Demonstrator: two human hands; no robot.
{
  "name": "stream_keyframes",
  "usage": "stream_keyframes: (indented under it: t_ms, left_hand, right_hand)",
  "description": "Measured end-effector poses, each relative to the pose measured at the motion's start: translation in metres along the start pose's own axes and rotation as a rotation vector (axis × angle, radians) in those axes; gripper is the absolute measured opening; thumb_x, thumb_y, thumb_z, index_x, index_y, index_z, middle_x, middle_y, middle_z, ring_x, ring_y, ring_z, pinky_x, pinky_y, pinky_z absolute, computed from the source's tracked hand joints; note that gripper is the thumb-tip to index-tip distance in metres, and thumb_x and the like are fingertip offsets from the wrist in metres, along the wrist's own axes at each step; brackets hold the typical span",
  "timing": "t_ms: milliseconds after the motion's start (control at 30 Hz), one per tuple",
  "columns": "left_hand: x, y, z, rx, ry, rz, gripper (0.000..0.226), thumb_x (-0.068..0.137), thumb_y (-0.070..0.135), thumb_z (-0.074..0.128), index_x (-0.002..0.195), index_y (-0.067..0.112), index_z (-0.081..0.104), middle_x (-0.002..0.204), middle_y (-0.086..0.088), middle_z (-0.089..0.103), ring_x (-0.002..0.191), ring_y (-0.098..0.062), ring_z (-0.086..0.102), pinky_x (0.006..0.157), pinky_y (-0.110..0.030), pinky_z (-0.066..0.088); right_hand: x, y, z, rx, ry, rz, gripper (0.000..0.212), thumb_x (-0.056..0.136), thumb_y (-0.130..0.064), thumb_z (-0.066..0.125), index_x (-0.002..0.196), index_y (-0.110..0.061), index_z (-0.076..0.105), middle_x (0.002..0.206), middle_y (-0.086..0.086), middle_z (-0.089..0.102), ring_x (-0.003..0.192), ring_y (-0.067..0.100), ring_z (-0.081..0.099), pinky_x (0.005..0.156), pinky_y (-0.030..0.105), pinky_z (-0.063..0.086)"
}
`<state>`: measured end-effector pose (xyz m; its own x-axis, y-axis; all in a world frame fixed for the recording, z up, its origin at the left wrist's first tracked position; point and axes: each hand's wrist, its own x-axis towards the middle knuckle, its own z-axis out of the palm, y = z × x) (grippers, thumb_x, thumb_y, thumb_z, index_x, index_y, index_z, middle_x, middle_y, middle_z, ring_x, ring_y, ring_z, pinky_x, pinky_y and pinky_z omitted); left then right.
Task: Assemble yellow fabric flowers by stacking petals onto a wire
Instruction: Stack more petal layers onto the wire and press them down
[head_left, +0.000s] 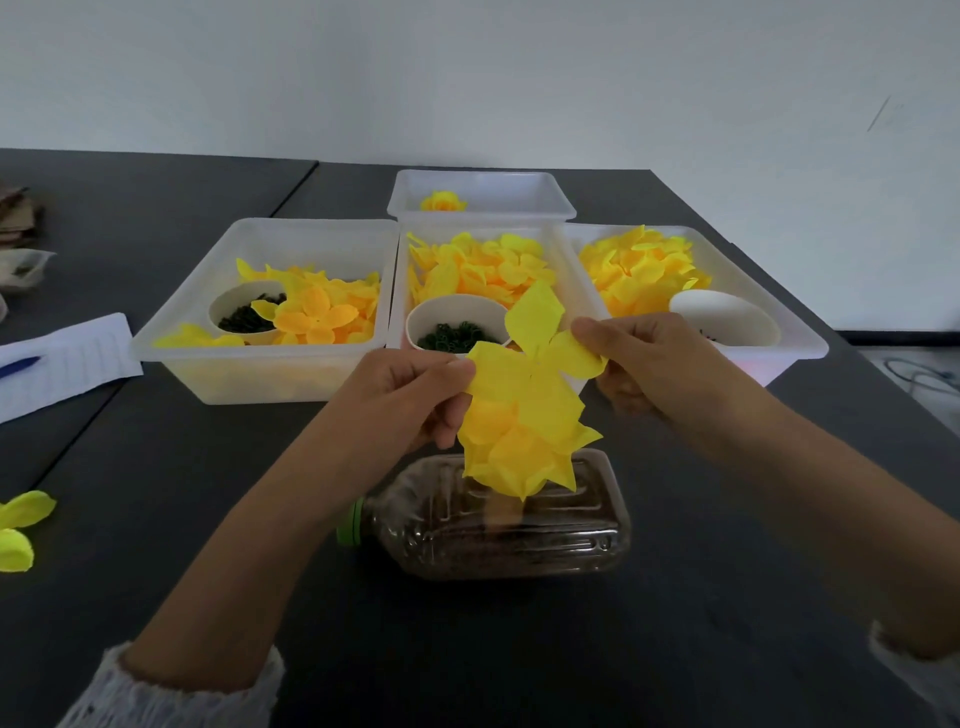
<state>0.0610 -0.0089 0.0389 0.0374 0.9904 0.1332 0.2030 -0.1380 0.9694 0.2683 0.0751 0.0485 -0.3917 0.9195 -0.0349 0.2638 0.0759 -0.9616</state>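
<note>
Head | both hands pinch flower (524, 415) | long axis upright, top tilted away

Yellow fabric flower (524, 415): layered petals, crumpled, stacked, held upright between both grips. Top petal piece (540, 332) spread flat, pinched at opposite edges; lower layers hang below the grips. Wire not discernible.

A: What do the hands hold?
B: Left hand (415, 397) and right hand (641, 358) pinch a yellow petal layer (524, 358) above the part-built flower (519, 452).
A: And beneath?
B: A plastic bottle (498, 525) lying on the dark table (519, 649).
</note>
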Motion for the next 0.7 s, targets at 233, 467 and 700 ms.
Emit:
stream_keyframes:
  t_ms: [233,467,700]
  left_hand:
    - [0.006,0.000,0.001,-0.013,0.054,-0.003,0.052,0.100,0.016,0.048,0.048,0.016,0.054,0.046,-0.001,0.049,0.042,-0.002,0.042,0.047,-0.009,0.035]
    - [0.005,-0.009,0.002,0.036,0.042,-0.034,0.055,0.100,0.019,0.049,0.045,0.019,0.054,0.044,0.000,0.048,0.040,-0.004,0.040,0.046,-0.010,0.036]
    - [-0.004,-0.013,0.002,0.207,0.054,-0.041,0.051,0.096,0.022,0.052,0.046,0.017,0.050,0.041,0.004,0.046,0.036,-0.003,0.038,0.043,-0.008,0.034]
  right_hand:
    - [0.008,-0.004,0.000,0.017,0.031,0.014,0.047,0.095,-0.034,0.056,0.052,-0.017,0.055,0.041,-0.005,0.029,0.039,0.011,0.023,0.041,0.021,0.022]
    - [0.008,0.011,0.000,-0.142,0.018,0.035,0.042,0.092,-0.039,0.058,0.079,-0.001,0.068,0.043,-0.007,0.040,0.040,0.006,0.034,0.045,0.019,0.030]
    - [0.005,0.020,0.004,-0.238,0.011,0.041,0.048,0.092,-0.040,0.060,0.050,-0.017,0.057,0.052,0.004,0.049,0.051,0.016,0.043,0.053,0.026,0.035]
